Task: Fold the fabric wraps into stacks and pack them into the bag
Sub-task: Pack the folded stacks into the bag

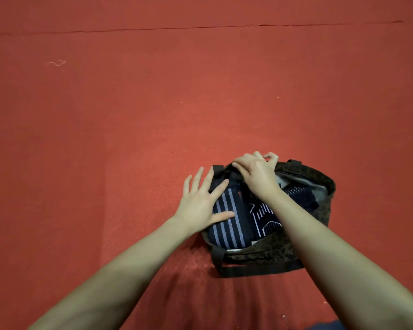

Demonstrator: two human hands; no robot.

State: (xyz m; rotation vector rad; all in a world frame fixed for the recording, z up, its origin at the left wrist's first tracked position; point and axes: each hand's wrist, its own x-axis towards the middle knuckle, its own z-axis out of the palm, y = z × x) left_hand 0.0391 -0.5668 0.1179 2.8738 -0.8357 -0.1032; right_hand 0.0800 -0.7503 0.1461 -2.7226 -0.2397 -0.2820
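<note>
Flat-fingered left hand (pixel 202 206) presses the navy striped folded wrap (pixel 227 225) down; right hand (pixel 254 172) pinches the brown patterned fabric bag (pixel 320 210) rim at twelve o'clock; best keep it pulled wide.

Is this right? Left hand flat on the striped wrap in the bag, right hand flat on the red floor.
Not quite. In the head view, the right hand grips the far rim of the bag, not the floor. The left hand does lie flat on the striped wrap.

I count one brown patterned bag (pixel 320 206) on one red carpet (pixel 129 127). Inside it I see three dark fabric wraps: one striped wrap (pixel 227 229), one line-patterned wrap (pixel 264 217), and one dotted wrap (pixel 298 195). Two hands are in view: left hand (pixel 200 203), right hand (pixel 255 172).
</note>
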